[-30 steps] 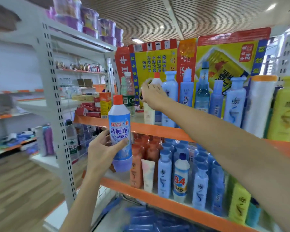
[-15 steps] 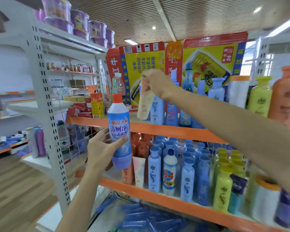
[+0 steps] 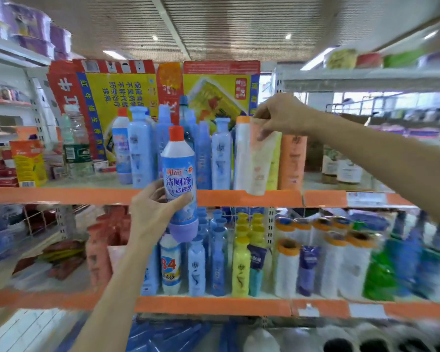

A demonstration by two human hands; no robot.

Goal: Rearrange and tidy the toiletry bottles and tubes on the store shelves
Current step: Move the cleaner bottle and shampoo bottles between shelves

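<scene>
Left hand (image 3: 155, 212): fingers and thumb curled round the lower body of a blue-and-white cleaner bottle (image 3: 179, 184) with an orange-red cap and lilac base, held upright in the air near the front of the orange-edged upper shelf (image 3: 61, 195). Right hand (image 3: 281, 115): fingertips pinched on the crimped top end of a pale peach tube (image 3: 261, 161), which hangs cap-down just before the shelf's front edge, right of centre. Upper shelf, behind: row of light blue bottles (image 3: 140, 148); one white bottle with orange cap (image 3: 241, 153); one yellow bottle, mostly hidden by the tube; one orange bottle (image 3: 292, 163) at far right of the row. Backing: red and yellow printed carton (image 3: 127, 85). Lower shelf (image 3: 214, 304): blue, yellow, white and green bottles, blurred, including a white bottle marked 84 (image 3: 170, 265).
</scene>
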